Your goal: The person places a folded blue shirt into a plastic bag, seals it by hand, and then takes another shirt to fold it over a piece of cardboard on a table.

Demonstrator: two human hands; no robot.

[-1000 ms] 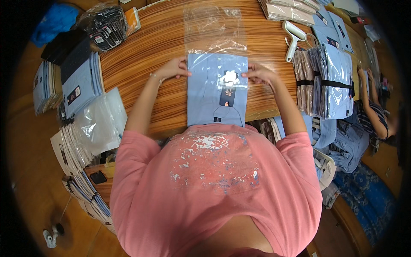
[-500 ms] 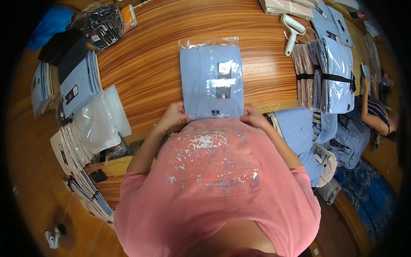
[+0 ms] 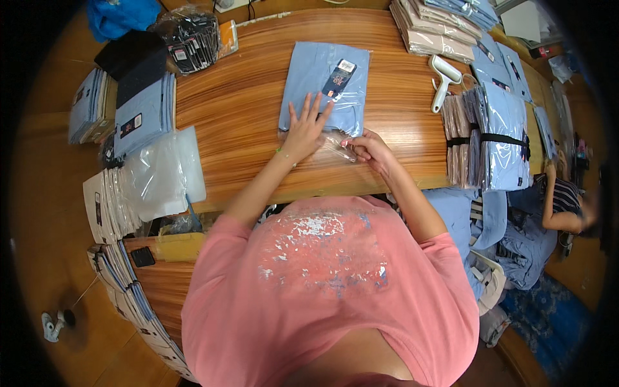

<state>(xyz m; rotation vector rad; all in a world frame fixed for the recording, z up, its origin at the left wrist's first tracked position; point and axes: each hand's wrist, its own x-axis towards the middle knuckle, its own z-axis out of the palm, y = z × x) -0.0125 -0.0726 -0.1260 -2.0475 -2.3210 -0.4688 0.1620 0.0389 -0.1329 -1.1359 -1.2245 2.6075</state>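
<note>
A folded light blue garment (image 3: 316,71) in a clear plastic bag lies on the table in front of me, with a dark hang tag (image 3: 338,79) on its front. My left hand (image 3: 305,134) rests flat on the near left part of the package, fingers spread. At the near right corner, my right hand (image 3: 374,153) has its thumb and fingers closed on the bag's loose clear flap (image 3: 336,147), which sticks out toward me past the garment.
On the right stand strapped stacks of bagged garments (image 3: 506,142) and a white lint roller (image 3: 442,80). Clear bags (image 3: 161,177) and more folded garments (image 3: 145,109) lie left. A phone (image 3: 142,257) sits at lower left. Another person's arm (image 3: 550,190) shows far right.
The package lies farther from me, and its clear loose end, at the far side before, is now on the near side. My left hand went from the near corner onto the package.
</note>
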